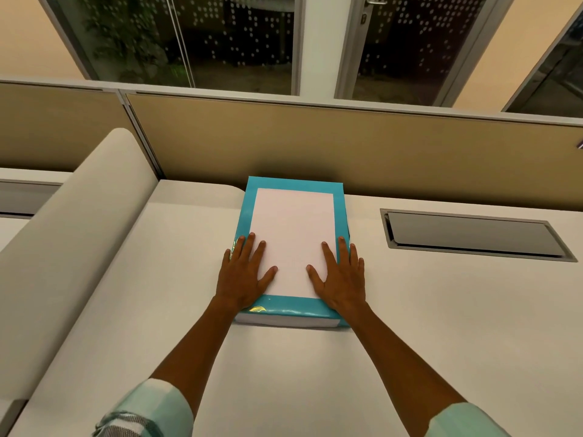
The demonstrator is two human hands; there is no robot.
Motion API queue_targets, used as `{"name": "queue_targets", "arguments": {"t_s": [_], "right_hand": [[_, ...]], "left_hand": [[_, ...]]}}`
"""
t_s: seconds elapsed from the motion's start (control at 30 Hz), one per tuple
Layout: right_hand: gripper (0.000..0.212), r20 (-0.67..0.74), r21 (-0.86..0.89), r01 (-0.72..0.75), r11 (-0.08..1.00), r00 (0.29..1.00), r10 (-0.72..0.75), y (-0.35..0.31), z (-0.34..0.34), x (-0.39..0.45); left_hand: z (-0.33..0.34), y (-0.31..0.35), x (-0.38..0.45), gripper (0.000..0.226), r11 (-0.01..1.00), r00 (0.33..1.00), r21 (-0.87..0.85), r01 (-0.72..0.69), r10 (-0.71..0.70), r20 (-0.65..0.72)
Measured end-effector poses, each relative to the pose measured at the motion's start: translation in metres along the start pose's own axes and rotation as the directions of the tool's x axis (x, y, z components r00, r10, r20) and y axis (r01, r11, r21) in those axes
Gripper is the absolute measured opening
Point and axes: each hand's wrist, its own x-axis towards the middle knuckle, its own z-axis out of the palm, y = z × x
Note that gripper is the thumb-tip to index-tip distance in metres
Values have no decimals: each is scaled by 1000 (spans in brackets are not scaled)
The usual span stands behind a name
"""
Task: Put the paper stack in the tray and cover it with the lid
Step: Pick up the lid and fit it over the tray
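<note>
A white paper stack (293, 234) lies on the desk in the middle of the head view, against the back partition. A glossy teal cover (291, 182) frames its top like a border, and the stack's white side shows under the cover's near edge (284, 321). My left hand (244, 275) lies flat on the near left corner, fingers spread, partly on the teal border. My right hand (342, 277) lies flat on the near right corner in the same way. Neither hand grips anything. I cannot tell a separate tray from the cover.
The white desk (441, 326) stretches to both sides. A recessed grey cable hatch (473, 233) sits to the right. A beige partition (347, 143) closes off the back. A rounded white divider (72, 234) rises at the left. Dark windows stand behind.
</note>
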Motion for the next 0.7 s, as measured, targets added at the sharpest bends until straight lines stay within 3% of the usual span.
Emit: {"name": "queue_targets", "arguments": {"t_s": [0.5,0.7], "right_hand": [[90,22,-40,40,998,999,-39,-2,-8,41],[91,-20,-24,35,999,999,-36,-2,-2,51]], "left_hand": [[-4,-2,49,117,1000,997,16,-17,16,71],[4,-3,51,105,999,1000,39,-28,28,12]]}}
